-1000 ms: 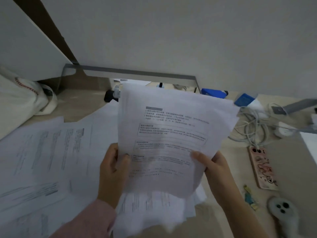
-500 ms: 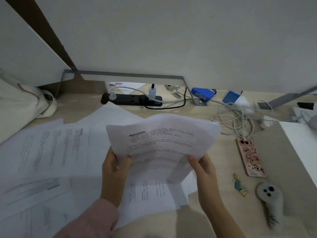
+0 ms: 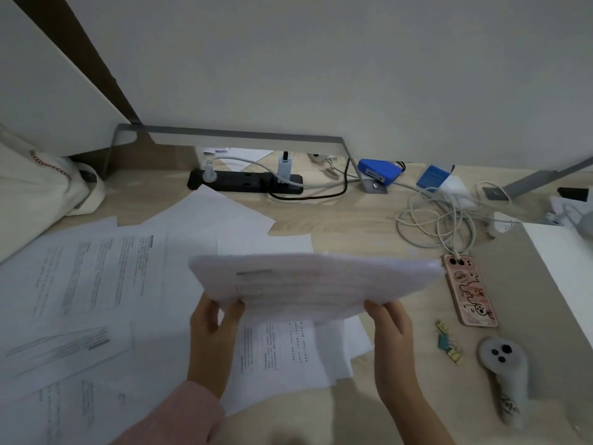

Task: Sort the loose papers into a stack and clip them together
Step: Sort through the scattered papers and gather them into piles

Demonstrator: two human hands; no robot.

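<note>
Fingers [image 3: 232,311] of the left hand [image 3: 211,335] pinch the near left corner of the paper stack [image 3: 314,284], thumb on top, other fingers curled under it. Right hand [image 3: 390,329] same grip at the near right corner, thumb [image 3: 373,308] on the top sheet, rest hidden beneath. Both hands are closed on the paper, neither slack.

Head view, places given from the phone [image 3: 470,290]:
- Paper stack is in the air just left of the phone, with its right tip close to the phone's top end. Whether they touch, cannot tell.
- Long axis of the stack runs left to right. It is tipped nearly flat, printed face up, far edge pointing at the wall, near edge toward the person. Print is blurred, not readable.
- Loose papers [image 3: 96,284] are spread flat on the desk [image 3: 337,220] well left of the phone, overlapping, at mixed angles.
- More sheets [image 3: 282,351] lie under the stack, lower left of the phone, between the two hands.
- Binder clips [image 3: 447,345], yellow and teal, lie just below the phone's lower left corner, untouched.
- White controller [image 3: 503,364] is below the phone, on the desk.
- White cables [image 3: 439,223] are coiled just above the phone, one running to its top.
- Black power strip [image 3: 244,181] is far up and left, near the wall.
- Pink sleeve [image 3: 179,415] covers the left forearm, at the bottom, well left of the phone.
</note>
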